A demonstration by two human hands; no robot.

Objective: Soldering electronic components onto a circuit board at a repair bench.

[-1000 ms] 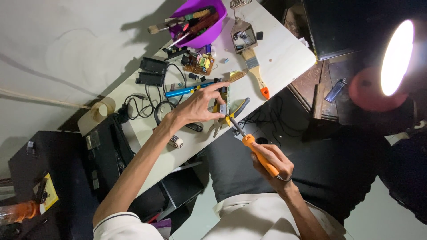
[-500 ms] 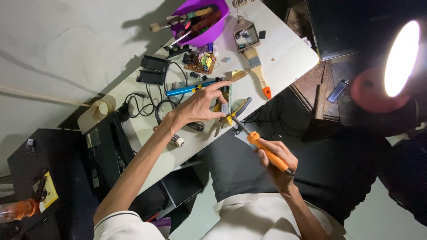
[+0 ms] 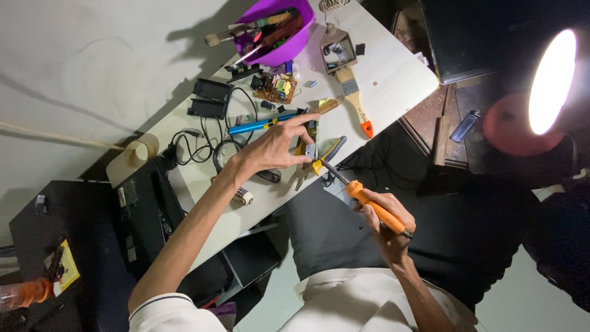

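A small grey component (image 3: 310, 150) is pinched in the left hand (image 3: 276, 147) fingers over the white surface (image 3: 393, 80). The orange-handled soldering iron (image 3: 369, 206) is gripped by the right hand (image 3: 384, 221), tip aimed at it. Soldering seems underway; steady, precise tip contact is needed.

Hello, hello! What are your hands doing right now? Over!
Left hand pinching small grey part. Right hand gripping orange soldering iron, tip at the part. Yellow pliers lying right beside.
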